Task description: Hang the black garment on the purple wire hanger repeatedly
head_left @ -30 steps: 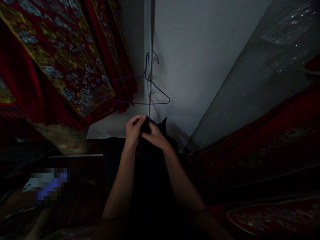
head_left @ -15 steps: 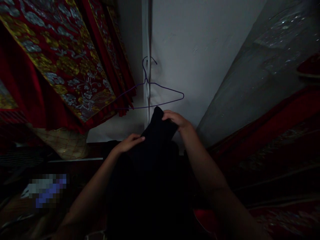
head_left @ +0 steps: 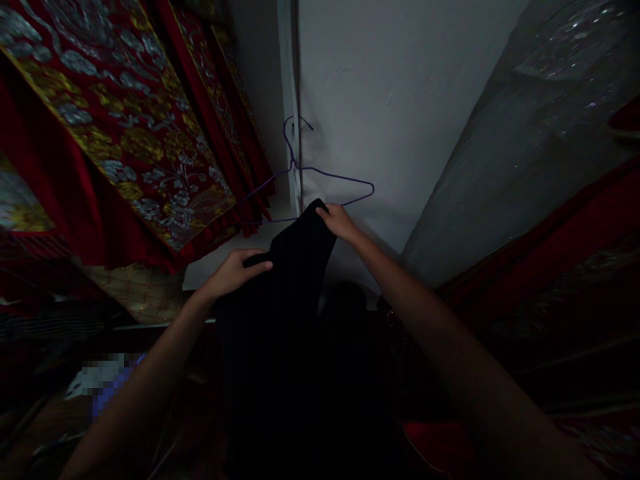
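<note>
Both my hands grip a black garment (head_left: 300,257), whose exact kind the darkness hides. My right hand (head_left: 337,219) pinches its upper corner, just in front of the bottom bar of a thin purple wire hanger (head_left: 336,175). Lower and to the left, my left hand (head_left: 239,270) is closed on the garment's edge, thumb on top. The hanger hangs by its hook at a narrow pale post, with nothing on its right end; its left end runs up to red cloth. Below my hands the black cloth merges into the dark.
Red cloth embroidered in gold and silver (head_left: 145,133) hangs at the left. Clear plastic sheeting (head_left: 465,173) and more red cloth (head_left: 555,220) lie along the right. A pale wall (head_left: 390,87) stands ahead. A blurred white and blue item (head_left: 103,383) is at the lower left.
My right hand has moved up and slightly left with the garment's corner, nearer the hanger. My left hand has shifted left, so the cloth between them is stretched wider.
</note>
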Tool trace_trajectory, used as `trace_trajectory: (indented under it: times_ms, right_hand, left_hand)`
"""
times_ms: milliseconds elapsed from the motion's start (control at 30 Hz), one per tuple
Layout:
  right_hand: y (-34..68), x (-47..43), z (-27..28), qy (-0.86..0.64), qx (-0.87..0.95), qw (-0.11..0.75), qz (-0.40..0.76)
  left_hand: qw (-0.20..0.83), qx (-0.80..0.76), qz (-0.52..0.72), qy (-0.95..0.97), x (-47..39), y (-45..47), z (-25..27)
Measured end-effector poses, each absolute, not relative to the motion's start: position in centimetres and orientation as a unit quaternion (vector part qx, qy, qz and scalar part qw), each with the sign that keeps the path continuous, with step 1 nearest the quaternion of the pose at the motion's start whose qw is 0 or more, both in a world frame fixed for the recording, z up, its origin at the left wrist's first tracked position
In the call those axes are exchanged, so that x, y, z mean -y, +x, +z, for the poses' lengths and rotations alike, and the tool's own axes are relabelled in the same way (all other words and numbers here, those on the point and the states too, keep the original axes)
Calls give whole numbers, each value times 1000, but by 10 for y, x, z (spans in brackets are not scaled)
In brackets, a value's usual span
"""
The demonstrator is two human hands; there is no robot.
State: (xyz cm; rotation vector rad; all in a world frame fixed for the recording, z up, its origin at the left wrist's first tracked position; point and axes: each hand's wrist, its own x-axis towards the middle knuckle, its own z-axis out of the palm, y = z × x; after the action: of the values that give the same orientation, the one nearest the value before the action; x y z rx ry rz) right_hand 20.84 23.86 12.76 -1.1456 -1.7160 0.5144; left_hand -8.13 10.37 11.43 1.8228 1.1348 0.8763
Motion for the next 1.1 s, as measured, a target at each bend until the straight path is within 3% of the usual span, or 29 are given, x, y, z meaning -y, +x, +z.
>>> trace_trajectory:
  times_ms: [133, 333, 500, 733, 933, 1100]
  right_hand:
    - [244, -228, 136, -482, 715, 460, 212]
    - [272, -205, 156, -457, 768, 405, 192]
    - [276, -196, 157, -478, 750, 419, 183]
    - [270, -195, 150, -476, 733, 450, 183]
    - [264, -192, 149, -479, 727, 459, 178]
    - [255, -183, 135, -427, 727, 468, 267]
  left_hand:
    - [395, -430, 259, 770, -118, -95, 102]
    - [316, -451, 340, 762, -162, -119, 110]
    - [229, -412, 318, 822, -161, -112, 158]
    - [251, -435, 220, 837, -133, -108, 162]
    - [224, -376, 344, 831, -119, -106, 182]
    - [213, -345, 439, 802, -132, -71, 200]
